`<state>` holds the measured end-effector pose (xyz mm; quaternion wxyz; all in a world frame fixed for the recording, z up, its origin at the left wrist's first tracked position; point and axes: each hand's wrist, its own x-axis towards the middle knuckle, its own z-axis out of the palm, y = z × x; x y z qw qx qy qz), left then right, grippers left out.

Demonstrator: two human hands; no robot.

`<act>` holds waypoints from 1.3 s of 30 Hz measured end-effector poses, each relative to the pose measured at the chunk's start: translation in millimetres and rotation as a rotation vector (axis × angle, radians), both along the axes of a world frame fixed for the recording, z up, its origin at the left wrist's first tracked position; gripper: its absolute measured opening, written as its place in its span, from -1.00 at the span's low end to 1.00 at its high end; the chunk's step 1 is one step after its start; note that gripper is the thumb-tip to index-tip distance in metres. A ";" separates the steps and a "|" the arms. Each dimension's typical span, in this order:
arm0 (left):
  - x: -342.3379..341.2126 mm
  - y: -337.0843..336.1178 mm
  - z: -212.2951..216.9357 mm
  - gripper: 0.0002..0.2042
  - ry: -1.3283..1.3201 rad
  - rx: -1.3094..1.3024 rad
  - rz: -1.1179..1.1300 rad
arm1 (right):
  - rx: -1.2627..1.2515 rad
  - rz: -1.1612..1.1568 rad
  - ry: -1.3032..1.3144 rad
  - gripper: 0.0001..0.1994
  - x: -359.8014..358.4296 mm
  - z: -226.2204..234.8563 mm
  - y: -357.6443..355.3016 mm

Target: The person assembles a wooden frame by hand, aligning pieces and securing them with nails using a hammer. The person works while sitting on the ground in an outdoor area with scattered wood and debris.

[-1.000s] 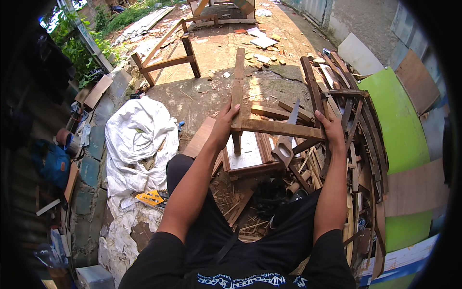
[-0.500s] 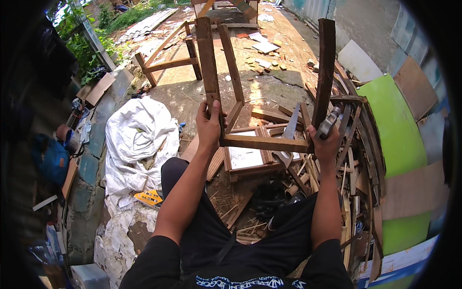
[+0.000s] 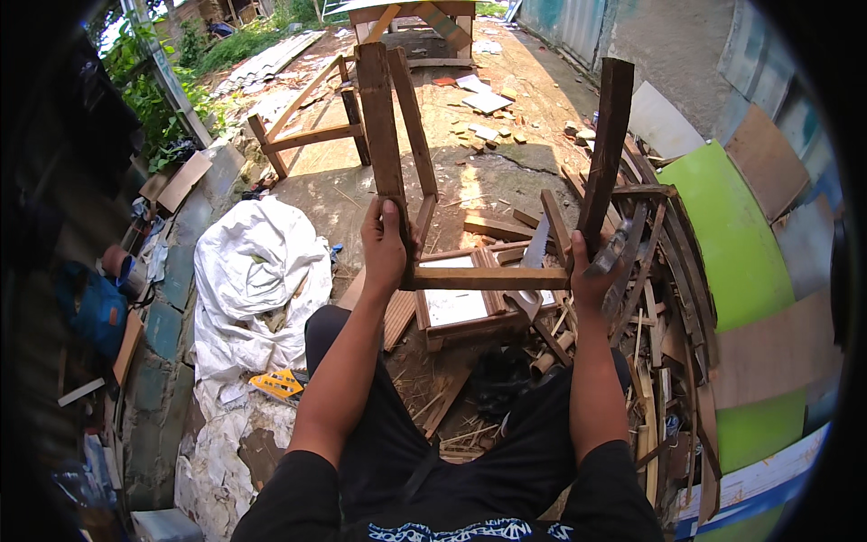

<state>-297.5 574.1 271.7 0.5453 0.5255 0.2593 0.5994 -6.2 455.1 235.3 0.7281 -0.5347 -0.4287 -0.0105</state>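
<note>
I hold up a brown wooden frame made of a crossbar with upright posts. My left hand is closed round the foot of its left post, thumb on the near face. At the other end my right hand grips the corner below the right post. A hammer is in that same hand, its metal head showing beside the post and most of its handle hidden. Behind the crossbar a handsaw leans on a low wooden piece with a white panel.
Loose timber strips pile up on my right, beside a green panel. To my left lie a white sack and a yellow packet. Another wooden frame stands farther off, near scattered wood blocks.
The whole view has shifted slightly, with the scene lower and to the left. My right hand has tilted the hammer head down a little; both hands keep their hold.
</note>
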 end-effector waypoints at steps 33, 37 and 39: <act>19.4 143.4 -22.8 -0.44 0.142 0.039 -0.163 | -0.061 0.282 0.264 -0.68 24.6 25.6 -34.8; 26.0 147.4 -35.1 -0.55 0.139 -0.031 -0.024 | -0.115 0.284 0.290 -0.68 6.3 31.2 -30.5; 25.2 148.0 -38.7 -0.58 0.158 -0.027 -0.048 | -0.104 0.281 0.288 -0.72 -2.5 35.7 -29.1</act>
